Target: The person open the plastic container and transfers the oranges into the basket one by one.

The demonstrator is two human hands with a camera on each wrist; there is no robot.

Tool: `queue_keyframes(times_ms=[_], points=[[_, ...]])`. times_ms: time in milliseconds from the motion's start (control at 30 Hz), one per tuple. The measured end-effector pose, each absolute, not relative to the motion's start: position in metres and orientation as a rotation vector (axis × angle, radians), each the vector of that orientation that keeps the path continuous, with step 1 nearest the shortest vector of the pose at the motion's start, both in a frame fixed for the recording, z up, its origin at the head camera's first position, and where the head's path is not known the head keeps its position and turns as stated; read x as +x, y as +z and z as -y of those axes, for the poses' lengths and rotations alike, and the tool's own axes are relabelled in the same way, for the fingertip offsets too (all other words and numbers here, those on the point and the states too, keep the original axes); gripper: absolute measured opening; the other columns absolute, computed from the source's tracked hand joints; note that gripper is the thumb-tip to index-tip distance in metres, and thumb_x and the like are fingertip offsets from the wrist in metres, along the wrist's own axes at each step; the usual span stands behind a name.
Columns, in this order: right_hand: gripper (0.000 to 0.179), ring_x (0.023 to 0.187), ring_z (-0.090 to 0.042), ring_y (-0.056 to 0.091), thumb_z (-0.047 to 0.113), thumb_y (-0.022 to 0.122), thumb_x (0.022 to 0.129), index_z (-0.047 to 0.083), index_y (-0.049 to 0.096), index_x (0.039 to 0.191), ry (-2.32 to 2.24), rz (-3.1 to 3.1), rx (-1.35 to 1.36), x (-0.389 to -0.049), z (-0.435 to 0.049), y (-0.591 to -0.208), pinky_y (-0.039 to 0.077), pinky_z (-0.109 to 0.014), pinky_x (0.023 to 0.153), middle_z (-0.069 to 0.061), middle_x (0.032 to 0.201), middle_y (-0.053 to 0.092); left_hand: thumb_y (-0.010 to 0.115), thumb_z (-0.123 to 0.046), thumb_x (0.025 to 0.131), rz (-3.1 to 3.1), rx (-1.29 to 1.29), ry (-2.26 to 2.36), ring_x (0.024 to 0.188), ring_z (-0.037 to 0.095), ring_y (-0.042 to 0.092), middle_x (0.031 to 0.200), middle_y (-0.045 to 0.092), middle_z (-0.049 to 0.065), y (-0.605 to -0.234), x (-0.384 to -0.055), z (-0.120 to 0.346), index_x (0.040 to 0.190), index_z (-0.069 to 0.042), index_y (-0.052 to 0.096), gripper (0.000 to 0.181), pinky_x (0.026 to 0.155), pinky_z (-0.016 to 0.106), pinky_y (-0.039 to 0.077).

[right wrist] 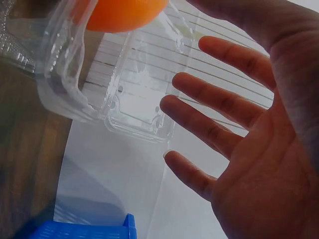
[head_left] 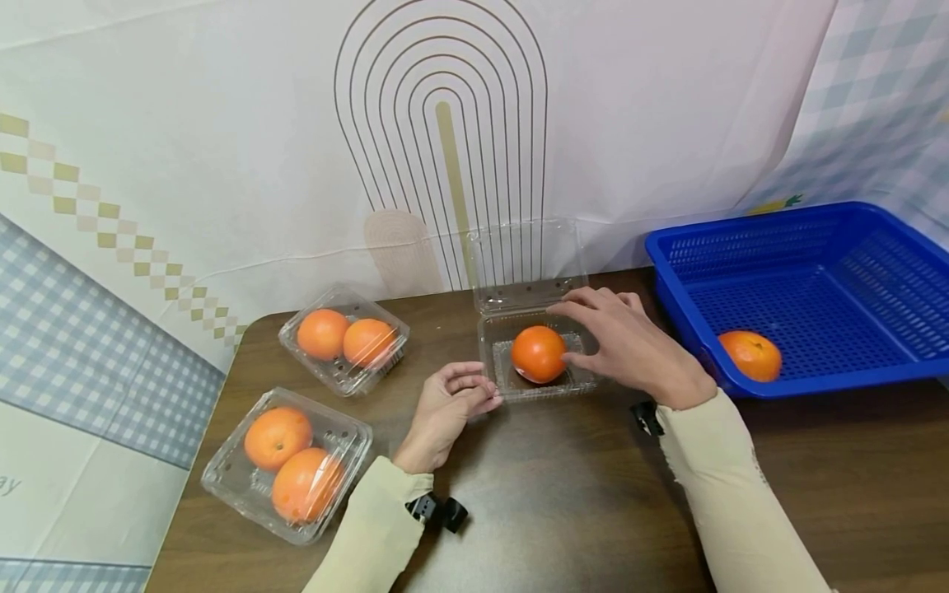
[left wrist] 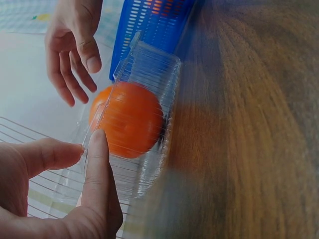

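A clear plastic clamshell container (head_left: pixel 497 383) lies on the wooden table with its lid (head_left: pixel 528 268) raised at the back. Inside its base sits one orange (head_left: pixel 539 354). At the container's near left corner my left hand (head_left: pixel 448 403) pinches the rim between thumb and index finger (left wrist: pixel 97 164), seen closely in the left wrist view. My right hand (head_left: pixel 623 338) hovers over the container's right side, thumb close to the orange. In the right wrist view the fingers (right wrist: pixel 214 119) of that hand are spread and relaxed, with nothing held in them.
A blue perforated basket (head_left: pixel 678 317) stands at the right with one orange (head_left: pixel 750 356) in its near left corner. To the left are two lidded clear containers, a farther one (head_left: pixel 348 383) and a nearer one (head_left: pixel 237 498), each with two oranges. Patterned cloth hangs behind the table.
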State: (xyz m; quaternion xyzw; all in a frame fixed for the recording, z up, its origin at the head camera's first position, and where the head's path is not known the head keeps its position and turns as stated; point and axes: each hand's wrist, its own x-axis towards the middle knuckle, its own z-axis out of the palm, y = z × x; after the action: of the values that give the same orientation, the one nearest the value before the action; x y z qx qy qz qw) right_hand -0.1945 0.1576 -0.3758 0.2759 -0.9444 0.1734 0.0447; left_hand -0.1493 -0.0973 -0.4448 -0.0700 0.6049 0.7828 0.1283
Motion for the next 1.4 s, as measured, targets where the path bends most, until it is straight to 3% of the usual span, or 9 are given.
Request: queue_keyframes(times_ms=[933,1400], points=[[0.069,0.126,-0.030,0.055,0.029,0.091,0.077,0.014,0.062,0.138,0.523,2.866,0.916,-0.197,-0.143,-0.392,0.041,-0.047,0.093,-0.011,0.138,0.060,0.059,0.015,0.093,-1.754,-0.203,2.272,0.077,0.012,0.070,0.086,0.064,0.002,-0.443,-0.149,0.098,0.133,0.011,0.049,0.041,0.079,0.027,0.067],[0.072,0.131,-0.031,0.054,0.038,0.090,0.078,0.015,0.061,0.139,0.532,2.883,0.931,-0.198,-0.139,-0.400,0.042,-0.052,0.098,-0.011,0.141,0.058,0.060,0.014,0.093,-1.754,-0.200,2.273,0.077,0.013,0.071,0.086,0.065,0.002,-0.444,-0.149,0.098,0.133,0.011,0.049,0.041,0.077,0.026,0.066]])
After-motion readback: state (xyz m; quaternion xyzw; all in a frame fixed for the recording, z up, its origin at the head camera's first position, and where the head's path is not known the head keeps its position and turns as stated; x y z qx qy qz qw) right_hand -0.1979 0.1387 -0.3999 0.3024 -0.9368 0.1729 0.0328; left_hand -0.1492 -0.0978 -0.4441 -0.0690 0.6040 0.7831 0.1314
